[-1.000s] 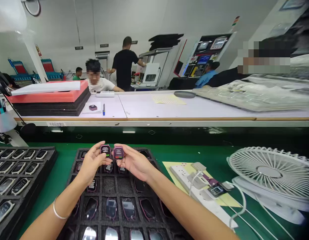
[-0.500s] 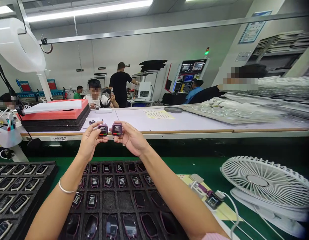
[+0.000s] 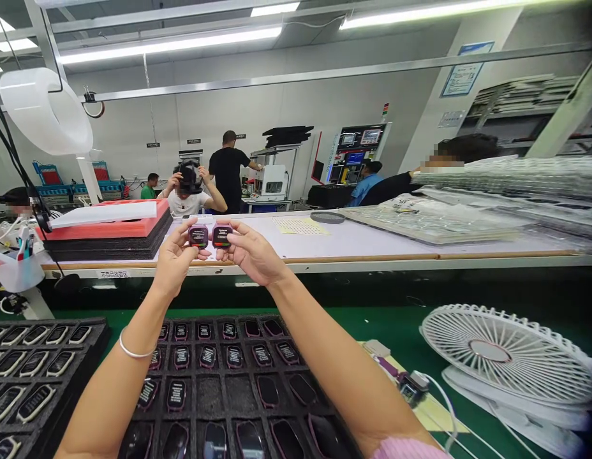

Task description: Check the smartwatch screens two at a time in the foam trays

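Observation:
My left hand is raised in front of me, its fingers pinched round a small purple watch body with a lit screen. My right hand holds a second purple watch body right beside the first, the two nearly touching. Both are held up above the black foam tray, whose pockets hold several more watch bodies.
A second black tray of watch bodies lies at the left. A white desk fan stands at the right, with a charging cable and dock beside it. Behind runs a white bench with a red and black foam stack. Several people work beyond it.
Both hands have lifted the two watch bodies from just above the tray up to eye level, and my view has tilted upward with them.

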`<state>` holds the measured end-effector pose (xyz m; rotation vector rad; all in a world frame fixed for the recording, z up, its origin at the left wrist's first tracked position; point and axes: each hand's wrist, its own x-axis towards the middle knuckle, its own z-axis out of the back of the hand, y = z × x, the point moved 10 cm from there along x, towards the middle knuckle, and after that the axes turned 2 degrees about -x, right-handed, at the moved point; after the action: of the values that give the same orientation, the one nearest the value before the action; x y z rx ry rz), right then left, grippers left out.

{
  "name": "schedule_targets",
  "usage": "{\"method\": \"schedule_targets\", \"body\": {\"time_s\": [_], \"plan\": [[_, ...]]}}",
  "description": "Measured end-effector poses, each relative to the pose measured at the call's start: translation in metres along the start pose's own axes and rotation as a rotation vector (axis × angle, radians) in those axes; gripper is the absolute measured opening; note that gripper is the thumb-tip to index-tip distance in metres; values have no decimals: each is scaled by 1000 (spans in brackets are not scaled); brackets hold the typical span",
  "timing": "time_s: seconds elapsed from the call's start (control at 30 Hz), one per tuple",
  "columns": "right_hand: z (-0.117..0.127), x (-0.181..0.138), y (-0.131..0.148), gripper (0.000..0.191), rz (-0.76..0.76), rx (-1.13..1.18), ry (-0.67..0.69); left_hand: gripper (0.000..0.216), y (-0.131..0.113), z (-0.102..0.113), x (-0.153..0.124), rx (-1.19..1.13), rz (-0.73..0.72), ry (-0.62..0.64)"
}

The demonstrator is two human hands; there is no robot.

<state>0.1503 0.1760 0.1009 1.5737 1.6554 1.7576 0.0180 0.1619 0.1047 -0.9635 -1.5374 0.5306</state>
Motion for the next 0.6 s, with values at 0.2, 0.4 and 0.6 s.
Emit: {"method": "schedule_targets", "body": {"time_s": [0.2, 0.4, 0.6], "plan": [[-4, -3, 6, 46, 15, -29, 24, 61, -4, -1, 0, 22, -44, 5], [-3, -3, 12, 48, 35, -32, 9, 59, -11, -6, 0, 51, -77, 24], [-2, -7, 11, 50, 40, -32, 9, 59, -10, -7, -3, 86, -102, 7]]}}
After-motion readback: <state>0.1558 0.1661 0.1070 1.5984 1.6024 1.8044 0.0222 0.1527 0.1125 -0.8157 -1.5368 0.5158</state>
